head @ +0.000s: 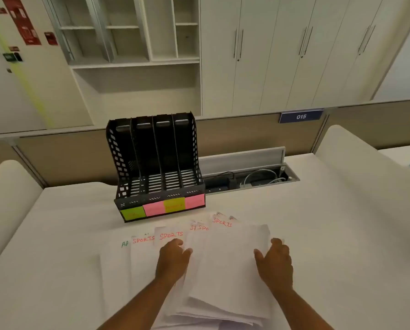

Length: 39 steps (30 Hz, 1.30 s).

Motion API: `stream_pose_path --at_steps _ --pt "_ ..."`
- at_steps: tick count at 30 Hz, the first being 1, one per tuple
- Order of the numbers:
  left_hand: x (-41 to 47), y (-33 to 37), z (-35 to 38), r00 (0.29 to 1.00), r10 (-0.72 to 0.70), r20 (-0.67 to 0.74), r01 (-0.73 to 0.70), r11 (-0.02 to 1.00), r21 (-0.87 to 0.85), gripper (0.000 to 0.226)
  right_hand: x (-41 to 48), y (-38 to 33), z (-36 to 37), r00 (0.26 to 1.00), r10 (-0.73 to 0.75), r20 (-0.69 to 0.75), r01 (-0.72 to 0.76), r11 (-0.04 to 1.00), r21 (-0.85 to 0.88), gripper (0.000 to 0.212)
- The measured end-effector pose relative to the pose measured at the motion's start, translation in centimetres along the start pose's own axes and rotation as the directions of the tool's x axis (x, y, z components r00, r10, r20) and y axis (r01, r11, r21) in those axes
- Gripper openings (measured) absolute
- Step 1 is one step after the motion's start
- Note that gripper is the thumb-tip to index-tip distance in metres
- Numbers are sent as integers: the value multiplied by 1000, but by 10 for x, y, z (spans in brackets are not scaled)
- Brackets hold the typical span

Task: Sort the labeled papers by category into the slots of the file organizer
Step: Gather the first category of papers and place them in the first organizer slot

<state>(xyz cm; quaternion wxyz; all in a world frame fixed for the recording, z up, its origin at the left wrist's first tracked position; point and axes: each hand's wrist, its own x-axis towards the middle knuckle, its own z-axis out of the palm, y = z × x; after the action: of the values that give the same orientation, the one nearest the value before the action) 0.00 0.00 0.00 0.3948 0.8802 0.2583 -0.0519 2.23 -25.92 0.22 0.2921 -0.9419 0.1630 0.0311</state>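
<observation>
A black file organizer [156, 163] stands on the far side of a white desk [342, 222], its four upright slots holding nothing that can be seen. Four sticky notes run along its front lip: green [133, 213], pink [154, 208], yellow-green [174, 204] and pink [194, 201]; their writing is too faint to read.

Just near of the organizer, a loose spread of white papers [232, 258] lies fanned across the desk. Several show "SPORTS" in red at their far edges, and one sheet at the left shows green letters beginning "AD".

The left hand [173, 260] rests flat on the papers near the middle of the fan, fingers spread and pressing down on the sheets. The right hand [274, 263] sits at the right edge of the top stack, fingers open and curled lightly against that edge, not clamped on anything. The two hands are well apart, with the top stack between them.

Right of the organizer, an open cable tray [249, 179] in the desk shows wires.
</observation>
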Motion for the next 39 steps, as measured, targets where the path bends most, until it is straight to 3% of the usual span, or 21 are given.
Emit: stream_pose_path --at_steps 5,7,10,14,16,18,22,26,31,36,39 --pt "1 13 4 999 -28 38 32 996 -85 29 9 4 5 992 65 105 -79 988 135 51" --pt "1 14 3 999 -40 31 45 986 -159 18 13 9 9 993 54 107 -71 984 166 39" --pt "0 10 -3 996 -81 42 89 961 -261 29 14 15 9 998 35 48 -42 987 155 11" --pt "0 -6 -16 992 -35 122 86 893 -442 24 9 19 3 998 2 -60 7 989 151 29" --pt "-5 -12 -24 992 -36 119 94 845 -527 8 6 17 -4 997 -10 -81 25 982 189 27" --pt "-12 -15 -32 995 -53 83 92 801 -591 19 3 13 -11 997 -32 -69 50 959 278 20" --pt "-23 -25 -46 993 -115 19 99 754 -649 38 -6 2 -24 995 -103 -12 98 902 421 16" --pt "-37 -28 -54 991 -137 -8 95 727 -680 11 -20 -15 -30 988 -141 66 84 843 531 16" --pt "-50 -31 -51 991 -130 -20 82 730 -678 25 -35 -34 -26 979 -175 102 81 802 591 15" --pt "-64 -30 -46 991 -129 19 105 704 -702 21 -37 -33 -12 968 -111 227 -68 751 657 21" --pt "-69 -33 -45 990 -124 63 129 651 -748 18 -41 -31 -10 959 -133 250 -61 765 641 25"
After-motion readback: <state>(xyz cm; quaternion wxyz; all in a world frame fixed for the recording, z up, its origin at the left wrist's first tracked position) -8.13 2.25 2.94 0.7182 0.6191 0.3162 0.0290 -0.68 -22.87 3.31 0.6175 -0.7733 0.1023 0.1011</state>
